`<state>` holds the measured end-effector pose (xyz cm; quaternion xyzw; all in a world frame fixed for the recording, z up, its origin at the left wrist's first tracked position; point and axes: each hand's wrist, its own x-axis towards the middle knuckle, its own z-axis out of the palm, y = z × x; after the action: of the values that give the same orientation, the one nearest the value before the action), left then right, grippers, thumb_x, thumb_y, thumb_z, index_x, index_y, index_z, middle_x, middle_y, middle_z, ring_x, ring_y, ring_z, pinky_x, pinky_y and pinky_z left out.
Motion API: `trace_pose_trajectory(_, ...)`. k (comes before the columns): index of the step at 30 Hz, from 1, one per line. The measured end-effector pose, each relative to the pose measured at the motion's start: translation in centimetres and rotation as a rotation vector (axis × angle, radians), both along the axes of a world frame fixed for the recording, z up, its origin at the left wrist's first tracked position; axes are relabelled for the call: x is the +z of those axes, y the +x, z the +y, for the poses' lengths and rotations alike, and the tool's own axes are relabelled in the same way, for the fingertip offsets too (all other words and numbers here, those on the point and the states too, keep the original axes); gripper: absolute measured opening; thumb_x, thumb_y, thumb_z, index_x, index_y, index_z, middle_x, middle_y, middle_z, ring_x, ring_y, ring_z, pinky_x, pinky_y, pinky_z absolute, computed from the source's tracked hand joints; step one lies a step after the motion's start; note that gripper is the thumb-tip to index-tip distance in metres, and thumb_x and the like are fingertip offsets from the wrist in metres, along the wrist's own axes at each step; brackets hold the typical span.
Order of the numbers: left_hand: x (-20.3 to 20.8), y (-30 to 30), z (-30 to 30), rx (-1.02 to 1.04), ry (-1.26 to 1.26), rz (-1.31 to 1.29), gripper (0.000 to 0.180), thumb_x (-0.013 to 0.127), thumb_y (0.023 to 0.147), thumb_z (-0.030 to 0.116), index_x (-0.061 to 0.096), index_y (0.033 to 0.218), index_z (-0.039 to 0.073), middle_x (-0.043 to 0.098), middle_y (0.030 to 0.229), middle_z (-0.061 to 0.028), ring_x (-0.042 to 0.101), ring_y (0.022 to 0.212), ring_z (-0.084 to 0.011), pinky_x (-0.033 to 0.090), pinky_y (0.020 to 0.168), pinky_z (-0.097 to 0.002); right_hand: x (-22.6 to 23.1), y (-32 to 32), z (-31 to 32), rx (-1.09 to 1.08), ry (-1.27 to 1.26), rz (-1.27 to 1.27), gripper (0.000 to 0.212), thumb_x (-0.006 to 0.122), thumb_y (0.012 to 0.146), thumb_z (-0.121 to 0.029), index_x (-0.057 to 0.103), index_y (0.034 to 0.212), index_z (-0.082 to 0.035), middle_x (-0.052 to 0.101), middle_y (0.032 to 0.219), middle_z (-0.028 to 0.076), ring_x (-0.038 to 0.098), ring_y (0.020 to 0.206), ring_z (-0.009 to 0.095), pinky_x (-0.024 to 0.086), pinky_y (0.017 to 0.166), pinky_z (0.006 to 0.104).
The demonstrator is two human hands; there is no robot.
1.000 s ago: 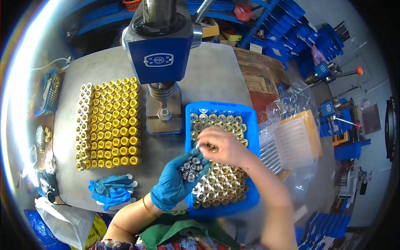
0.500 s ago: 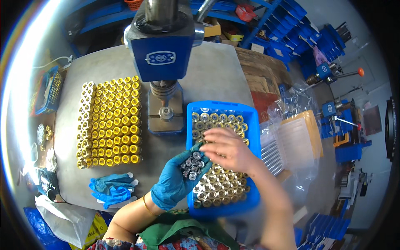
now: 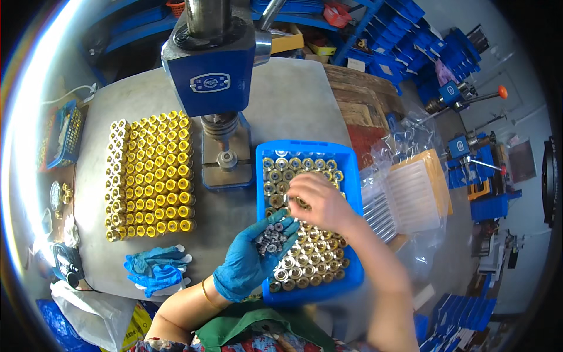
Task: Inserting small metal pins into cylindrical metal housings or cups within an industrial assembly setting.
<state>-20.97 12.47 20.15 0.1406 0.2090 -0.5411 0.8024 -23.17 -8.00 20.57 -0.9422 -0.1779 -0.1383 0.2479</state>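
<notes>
My left hand [image 3: 239,264], in a teal glove, is cupped palm up around a small heap of metal fittings [image 3: 272,239]. It hovers over the left side of a blue plastic bin [image 3: 355,258]. Rows of round metal cylinders [image 3: 308,258] stand upright inside that bin, silvery and gold-toned. Bare and slightly blurred, my right hand [image 3: 319,202] is above the cylinders, just beyond my left fingertips. Its fingers are bent together in a pinch pointing down; what they hold is too small to make out.
A blue bench press [image 3: 214,82] stands behind the bin. Left of it, yellow-topped cylinders [image 3: 155,176] form a block on the grey table [image 3: 293,100]. Crumpled blue gloves [image 3: 155,270] lie near the front edge. Plastic bags and clear trays [image 3: 416,193] are at right.
My right hand's fingers have drawn from loosely spread into a pinch above the cylinders. My left hand still cups the fittings. The whole view has shifted slightly.
</notes>
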Motion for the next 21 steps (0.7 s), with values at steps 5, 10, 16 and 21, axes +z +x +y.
trace_pose_trajectory(5, 0.2, 0.3, 0.3, 0.045, 0.037, 0.003, 0.04, 0.046, 0.096, 0.015, 0.043, 0.132, -0.002, 0.053, 0.127, -0.0139, 0.05, 0.121, -0.0252, 0.039, 0.108, -0.0382, -4.1, 1.1, -1.5, -0.051, -0.325, -0.077, 0.018, 0.067, 0.076, -0.013, 0.063, 0.091, -0.005, 0.062, 0.098, 0.005, 0.056, 0.105, 0.022, 0.041, 0.092, 0.0377)
trace_pose_trajectory(10, 0.6, 0.2, -0.3, 0.039, -0.025, 0.004, 0.036, 0.046, 0.096, 0.017, 0.049, 0.128, 0.001, 0.056, 0.125, -0.0125, 0.053, 0.117, -0.0232, 0.041, 0.105, -0.038, -2.7, -0.4, -1.1, -0.123, -0.223, -0.105, 0.015, 0.068, 0.077, -0.013, 0.066, 0.09, -0.004, 0.063, 0.099, 0.006, 0.057, 0.106, 0.022, 0.042, 0.091, 0.0382)
trace_pose_trajectory(16, -0.5, -0.4, -0.8, 0.003, 0.021, -0.079, 0.03, 0.044, 0.098, 0.017, 0.054, 0.122, 0.003, 0.062, 0.112, -0.0088, 0.06, 0.105, -0.0178, 0.046, 0.099, -0.0364, 3.1, -2.9, 0.9, 0.076, 0.058, 0.082, 0.018, 0.07, 0.077, -0.013, 0.069, 0.094, -0.005, 0.065, 0.102, 0.006, 0.057, 0.109, 0.023, 0.041, 0.092, 0.0391)
trace_pose_trajectory(21, -1.0, -1.0, -1.0, -0.05, -0.038, -0.044, 0.029, 0.042, 0.098, 0.015, 0.056, 0.12, 0.002, 0.063, 0.109, -0.0095, 0.062, 0.1, -0.0187, 0.051, 0.092, -0.035, 4.2, -4.2, 0.6, 0.114, -0.023, 0.091, 0.022, 0.072, 0.073, -0.011, 0.068, 0.094, -0.007, 0.063, 0.103, 0.007, 0.056, 0.11, 0.025, 0.041, 0.092, 0.0405)
